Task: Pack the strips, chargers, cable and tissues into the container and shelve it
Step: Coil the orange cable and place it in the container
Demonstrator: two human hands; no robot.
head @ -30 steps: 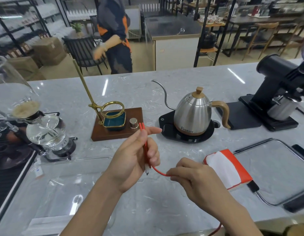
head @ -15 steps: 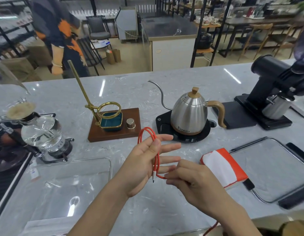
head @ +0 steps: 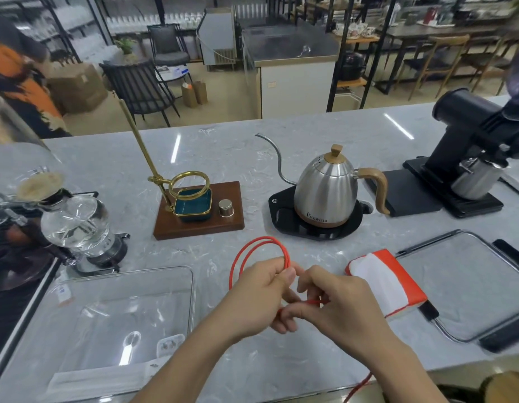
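Head view: red cable loops above both hands' pinching fingers.

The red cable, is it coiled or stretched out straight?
Partly coiled. The red cable forms two loops above the left hand, which grips it; the right hand pinches another stretch, and more trails off the counter edge.

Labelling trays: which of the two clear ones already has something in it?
The clear container left of the hands; a white charger lies inside. The metal-rimmed tray on the right looks empty.
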